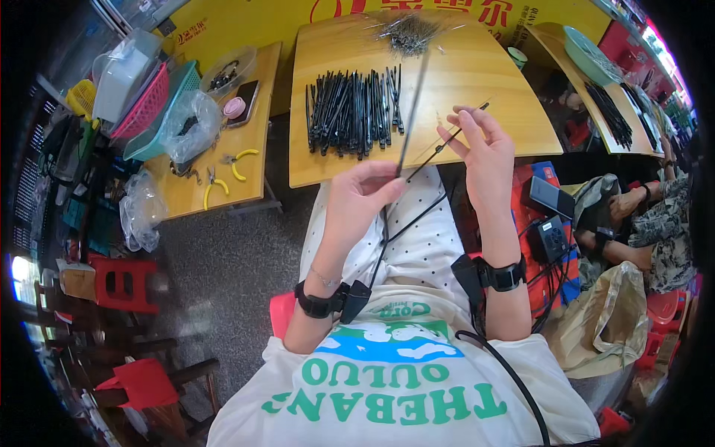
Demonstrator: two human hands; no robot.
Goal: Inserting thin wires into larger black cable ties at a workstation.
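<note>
Central bench, taken as reference: one. Upon it: one bunch of black strips, too dense for an exact count, and one heap of thin pieces, likewise uncountable. Across its near edge: two hands, left hand and right hand, with at least one black strip between. To its left: one side bench, two yellow-handled pliers, one phone, one pink round container, one pink basket. To its right: one green basin.
</note>
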